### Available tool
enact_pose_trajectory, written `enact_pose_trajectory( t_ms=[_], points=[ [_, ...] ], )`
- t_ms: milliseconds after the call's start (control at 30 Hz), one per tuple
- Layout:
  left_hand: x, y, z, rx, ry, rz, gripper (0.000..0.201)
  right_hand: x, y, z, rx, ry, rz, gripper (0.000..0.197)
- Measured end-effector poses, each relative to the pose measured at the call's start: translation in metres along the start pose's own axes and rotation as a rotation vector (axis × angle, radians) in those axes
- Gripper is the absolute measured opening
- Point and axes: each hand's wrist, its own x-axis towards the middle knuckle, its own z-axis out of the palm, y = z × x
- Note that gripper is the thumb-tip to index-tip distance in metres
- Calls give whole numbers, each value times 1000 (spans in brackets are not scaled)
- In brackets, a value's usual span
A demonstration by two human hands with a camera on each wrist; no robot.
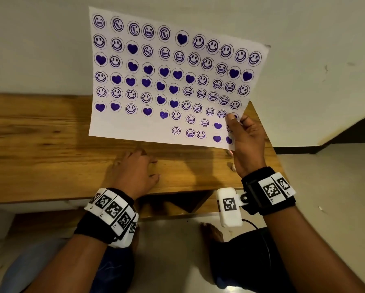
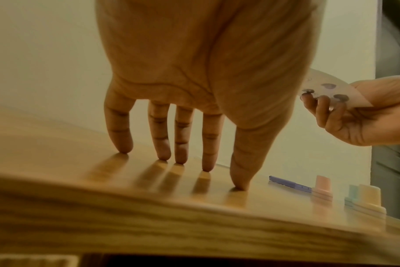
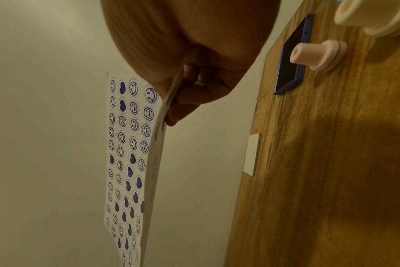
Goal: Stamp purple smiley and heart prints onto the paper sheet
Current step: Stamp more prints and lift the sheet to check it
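Fingers of the left hand are straight and a little spread, all five tips resting on the wooden desk, holding nothing. To its right hangs one paper sheet, lifted clear of the desk and held up in front of the pale wall, its printed face toward the person. Its long axis runs roughly left to right, tilted so the right end sits lower, and the left end hangs free. Purple smileys and hearts cover it in about six full rows, with two short rows more at the lower right; the lower left corner is blank. Farther right, the right hand pinches the sheet's lower right corner, thumb on the printed face and the other fingers curled behind it. On the desk under that hand the wrist views show one purple ink pad, lying flat, and three stamps standing upright: a pink stamp just beside the pad, then a teal stamp and a cream stamp close together nearer the desk's right edge.
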Motion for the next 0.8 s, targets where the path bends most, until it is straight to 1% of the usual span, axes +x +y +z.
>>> enact_pose_trajectory(
  t_ms=[100,300,433,500,600,667,733,800],
  points=[
    [0,0,0,0,5,2,48,0,-1,1,11,4,5,11],
    [0,0,0,-7,2,9,48,-1,-3,1,16,18,2,10],
    [-1,0,0,-16,10,28,47,0,0,-2,-29,52,22,7],
    [-4,2,-3,-65,85,88,40,0,1,-4,-41,90,31,6],
    [-12,13,-12,-201,300,302,21,1,7,-5,-54,145,67,10],
    [-17,19,-16,-317,431,416,16,1,14,-7,-75,147,110,12],
    [-18,21,-15,-387,515,479,15,-1,22,-7,-151,127,157,8],
    [-16,18,-13,-406,565,484,15,-6,32,-7,-219,89,206,6]
  ],
)
